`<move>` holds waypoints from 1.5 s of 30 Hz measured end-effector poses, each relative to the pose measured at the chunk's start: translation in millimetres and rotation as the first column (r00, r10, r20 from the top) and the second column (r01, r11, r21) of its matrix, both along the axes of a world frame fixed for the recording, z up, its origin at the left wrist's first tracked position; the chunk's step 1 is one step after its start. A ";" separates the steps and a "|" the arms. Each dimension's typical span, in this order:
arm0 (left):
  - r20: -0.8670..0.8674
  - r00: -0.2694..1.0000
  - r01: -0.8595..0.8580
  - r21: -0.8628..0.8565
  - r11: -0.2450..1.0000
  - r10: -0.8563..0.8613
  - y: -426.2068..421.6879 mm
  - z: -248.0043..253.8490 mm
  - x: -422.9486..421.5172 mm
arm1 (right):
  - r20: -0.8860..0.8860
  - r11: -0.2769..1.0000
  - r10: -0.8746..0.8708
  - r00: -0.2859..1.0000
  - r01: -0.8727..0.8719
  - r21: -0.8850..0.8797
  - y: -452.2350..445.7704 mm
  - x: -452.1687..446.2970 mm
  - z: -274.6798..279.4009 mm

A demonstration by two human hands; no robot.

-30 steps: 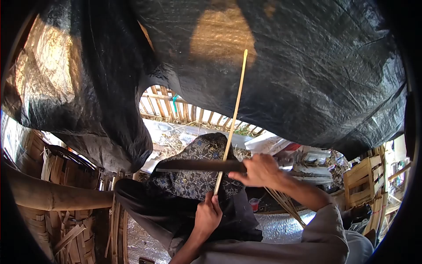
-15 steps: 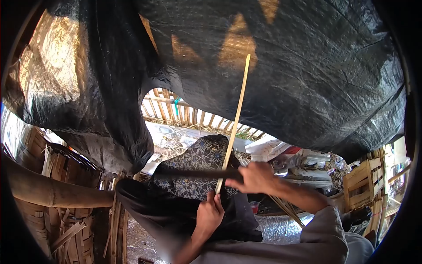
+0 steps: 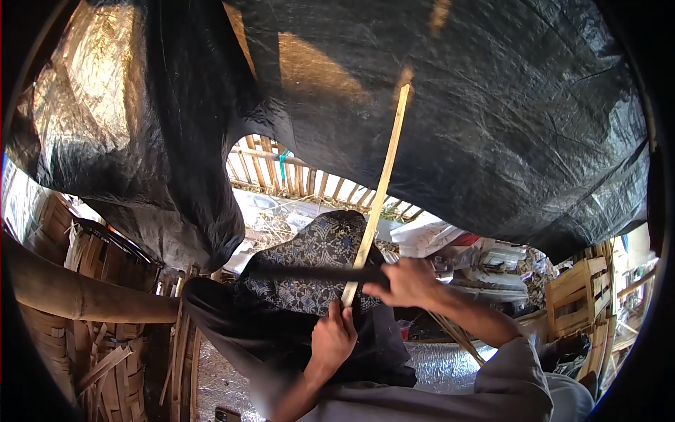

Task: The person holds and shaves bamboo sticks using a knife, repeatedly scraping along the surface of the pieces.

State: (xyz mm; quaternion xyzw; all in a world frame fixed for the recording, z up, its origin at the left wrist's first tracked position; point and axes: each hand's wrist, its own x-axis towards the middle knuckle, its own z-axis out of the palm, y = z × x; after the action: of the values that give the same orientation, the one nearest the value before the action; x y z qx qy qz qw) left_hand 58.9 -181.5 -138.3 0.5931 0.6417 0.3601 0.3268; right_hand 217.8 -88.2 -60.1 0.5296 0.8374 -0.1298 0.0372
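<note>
My left hand [image 3: 333, 336] is closed round the lower end of a long, pale bamboo strip [image 3: 386, 176], which slants up and slightly right in front of me. In my right hand [image 3: 410, 283] is the handle end of a long knife [image 3: 302, 273]. Its dark blade is blurred and reaches left across the strip, just above my left hand. Blade and strip look to be touching, though the blur hides the edge. Under them a patterned dark cloth [image 3: 309, 243] covers my leg.
Black plastic sheeting [image 3: 492, 126] hangs in front. A thick bamboo pole [image 3: 98, 299] and woven bamboo [image 3: 112, 366] are at left. A wooden crate [image 3: 576, 299] stands at right, near bamboo strips [image 3: 460, 337]. A phone [image 3: 226, 414] lies at the bottom edge.
The bamboo strip's top has tipped slightly right, and its face looks broader. Both hands keep their holds, with the knife still across the strip. The view has shifted a little.
</note>
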 end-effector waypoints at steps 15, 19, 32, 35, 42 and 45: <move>0.194 0.980 0.029 0.043 0.999 -0.036 1.9 8.6 -3.9 | 0.101 0.970 0.219 0.971 -0.228 0.087 4.8 -4.9 -8.6; 0.108 0.993 0.062 -0.054 0.997 -0.056 -1.6 2.4 -8.4 | 0.154 0.977 0.054 0.987 -0.085 0.197 47.7 13.0 -2.8; 0.102 0.993 0.062 0.023 0.998 -0.064 -0.5 -6.9 -3.7 | 0.092 0.956 0.282 0.955 -0.288 0.055 -0.5 -6.4 -5.2; 0.006 0.998 0.054 0.276 0.960 -0.058 -0.5 -10.0 -4.8 | 0.147 0.953 0.245 0.958 -0.266 0.145 15.2 -0.1 -0.6; 0.058 0.998 0.018 0.021 1.000 -0.020 -2.6 -1.1 -4.0 | -0.075 0.961 -0.187 0.979 0.198 0.194 70.0 26.3 12.9; 0.036 0.999 0.041 -0.080 0.996 -0.038 -4.0 -1.3 -3.9 | 0.132 0.996 0.062 0.989 -0.069 0.053 29.3 6.9 12.1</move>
State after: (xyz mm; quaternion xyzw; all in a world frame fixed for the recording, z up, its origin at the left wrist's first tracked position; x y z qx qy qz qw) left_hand 55.1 -185.5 -139.6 0.5858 0.6382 0.3374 0.3684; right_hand 224.7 -58.9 -48.0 0.5100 0.8535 -0.0696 0.0810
